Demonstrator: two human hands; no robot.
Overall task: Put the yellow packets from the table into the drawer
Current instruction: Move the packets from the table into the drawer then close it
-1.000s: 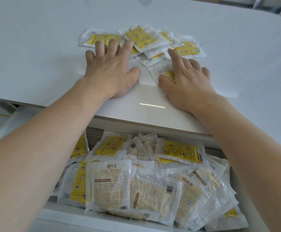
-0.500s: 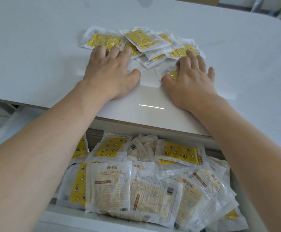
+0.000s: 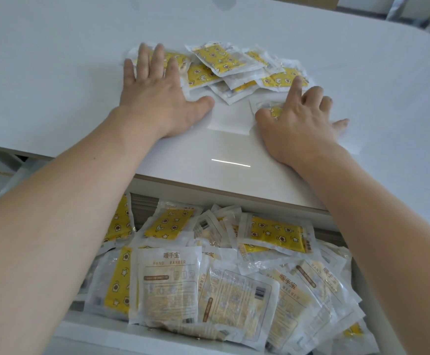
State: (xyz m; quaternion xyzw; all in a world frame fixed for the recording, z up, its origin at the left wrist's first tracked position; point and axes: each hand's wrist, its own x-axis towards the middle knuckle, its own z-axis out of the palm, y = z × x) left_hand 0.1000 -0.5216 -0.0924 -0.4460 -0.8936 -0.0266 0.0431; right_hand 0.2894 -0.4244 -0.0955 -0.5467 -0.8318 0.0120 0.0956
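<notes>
I see my left hand flat on yellow packets on the bench, right hand fingers spread pressing one packet, full drawer below

cardboard box beyond the far edge.

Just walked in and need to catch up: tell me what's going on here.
A person is clearing yellow packets off a white table into the open drawer below its edge. The left hand lies flat with its fingers on the left end of the pile on the table. The right hand rests on a separate packet, index finger reaching into the pile. The drawer already holds many packets.
</notes>
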